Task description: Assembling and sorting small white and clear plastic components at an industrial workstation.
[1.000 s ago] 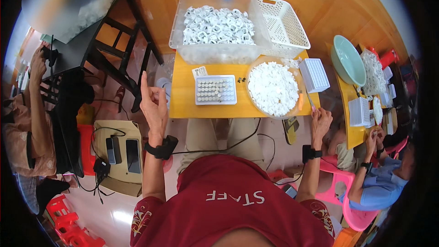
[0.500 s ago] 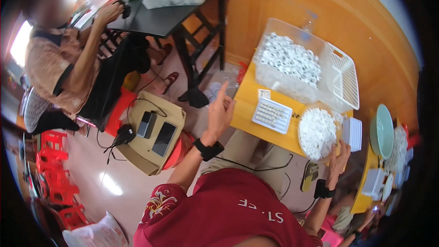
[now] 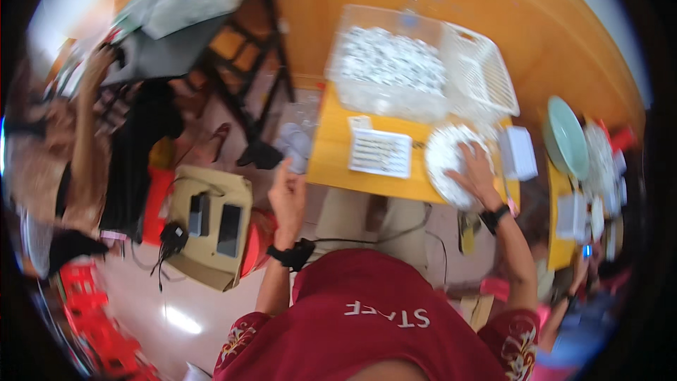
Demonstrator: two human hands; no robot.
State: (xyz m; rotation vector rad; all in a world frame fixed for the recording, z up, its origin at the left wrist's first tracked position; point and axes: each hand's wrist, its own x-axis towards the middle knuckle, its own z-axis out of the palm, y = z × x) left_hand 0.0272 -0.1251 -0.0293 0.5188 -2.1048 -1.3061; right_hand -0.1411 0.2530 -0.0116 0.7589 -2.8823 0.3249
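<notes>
My right hand lies with spread fingers on small white pieces heaped in a round shallow container. My left hand is raised off the table's left edge, above the floor. Its fingers are stretched upward, a little blurred, and I see nothing held in it. Between the hands, on the yellow table, lies a white rectangular tray with rows of small dark-marked pieces. Behind it stands a clear plastic bin with many white ring-like pieces.
A white slotted basket stands beside the bin, and a stack of white trays at the table's right. A cardboard box with two phone-like devices is at my left. A co-worker sits far left by a dark table. Farther right is a green basin.
My right hand has moved from the round container's near right edge onto the white pieces. My left hand is lower and still raised. The whole view has shifted, moving the table leftward.
</notes>
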